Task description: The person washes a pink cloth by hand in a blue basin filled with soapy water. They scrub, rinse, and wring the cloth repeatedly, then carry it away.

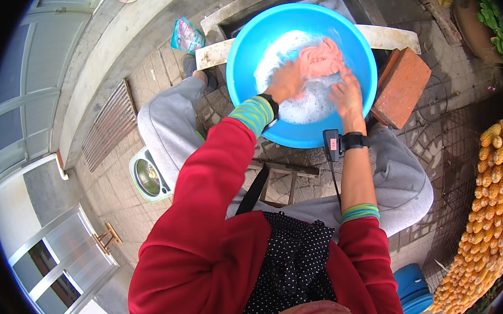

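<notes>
A wet pink cloth [321,58] lies bunched in white suds [306,110] inside a large round blue plastic basin [297,136]. My left hand [286,80] is closed on the cloth's left side, and motion blurs its fingers. At the cloth's lower right edge is my right hand [347,93], its fingers partly spread over the suds. Whether those fingers pinch the fabric cannot be made out. A black strap with a small device [332,144] and a cable sits on my right wrist. Another dark band [271,105] circles the left one.
Red bricks [402,87] stand right of the basin, by a pale slab [389,38]. A detergent pouch [188,36] is at the left. Near my left knee lies a green-rimmed round appliance [148,174]. Corn cobs [491,211] are heaped at far right, beyond a blue container [412,287].
</notes>
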